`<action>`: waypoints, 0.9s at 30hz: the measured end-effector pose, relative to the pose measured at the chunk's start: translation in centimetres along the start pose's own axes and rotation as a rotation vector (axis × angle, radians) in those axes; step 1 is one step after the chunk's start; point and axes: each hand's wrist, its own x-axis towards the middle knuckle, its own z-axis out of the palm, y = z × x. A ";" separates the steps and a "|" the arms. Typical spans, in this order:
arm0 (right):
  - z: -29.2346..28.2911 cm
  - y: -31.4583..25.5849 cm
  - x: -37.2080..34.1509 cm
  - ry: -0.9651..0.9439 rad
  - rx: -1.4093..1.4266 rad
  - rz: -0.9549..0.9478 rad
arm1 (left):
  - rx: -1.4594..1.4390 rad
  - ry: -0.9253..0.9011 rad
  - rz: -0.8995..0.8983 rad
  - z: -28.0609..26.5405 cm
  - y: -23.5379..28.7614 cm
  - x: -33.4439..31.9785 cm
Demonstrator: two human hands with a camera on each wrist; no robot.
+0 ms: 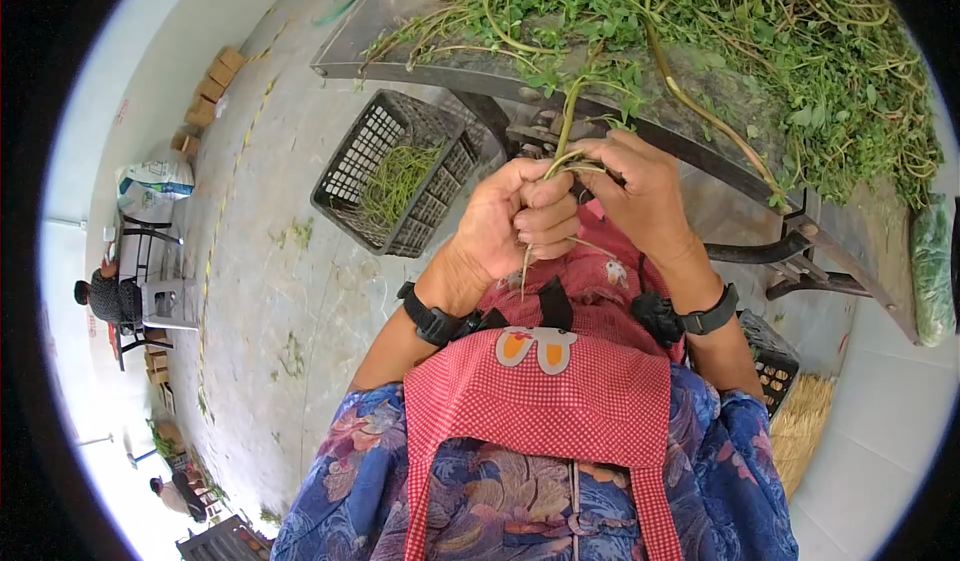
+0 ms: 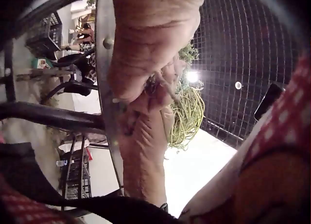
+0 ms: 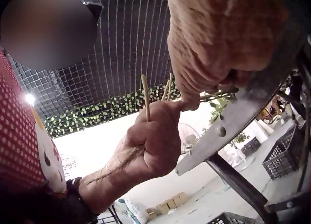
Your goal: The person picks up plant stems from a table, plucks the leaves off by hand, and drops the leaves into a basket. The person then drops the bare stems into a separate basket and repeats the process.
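In the head view, my left hand (image 1: 515, 216) curls round several thin green plant stems (image 1: 568, 121), whose lower ends stick out below the fist. My right hand (image 1: 645, 186) is right beside it, thumb and fingertips pinching the same stems at the top of the fist. The leafy upper ends lean toward the table edge. In the right wrist view, a cut stem (image 3: 146, 95) rises from the left fist, and the right fingers meet the left thumb side. In the left wrist view, the palm side hides most of what lies between the fingers.
A heap of leafy greens (image 1: 800, 91) covers much of the metal-edged table (image 1: 700, 111). On the floor to the left stands a black crate (image 1: 335, 186) with green stems in it. Another crate (image 1: 770, 356) is at the right. A person (image 1: 110, 296) sits far left.
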 end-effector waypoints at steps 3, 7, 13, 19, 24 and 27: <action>-0.3 0.2 -0.3 -0.032 0.001 0.006 | 0.020 0.020 -0.018 0.0 -0.2 0.1; -0.5 0.6 -0.8 -0.078 -0.029 -0.001 | 0.099 0.106 0.022 -0.1 -0.1 0.1; 0.6 1.5 -1.7 0.126 0.028 0.069 | 0.187 0.173 0.022 0.3 -0.7 0.4; -1.6 1.1 -1.5 0.238 1.035 0.722 | 0.191 0.060 0.042 0.0 0.0 -0.1; -0.3 0.7 -0.6 0.087 0.514 0.464 | 0.121 0.070 -0.005 -0.3 -0.6 -0.2; 0.8 1.3 0.3 0.164 0.071 0.052 | 0.213 0.114 -0.018 -0.1 -0.4 -0.5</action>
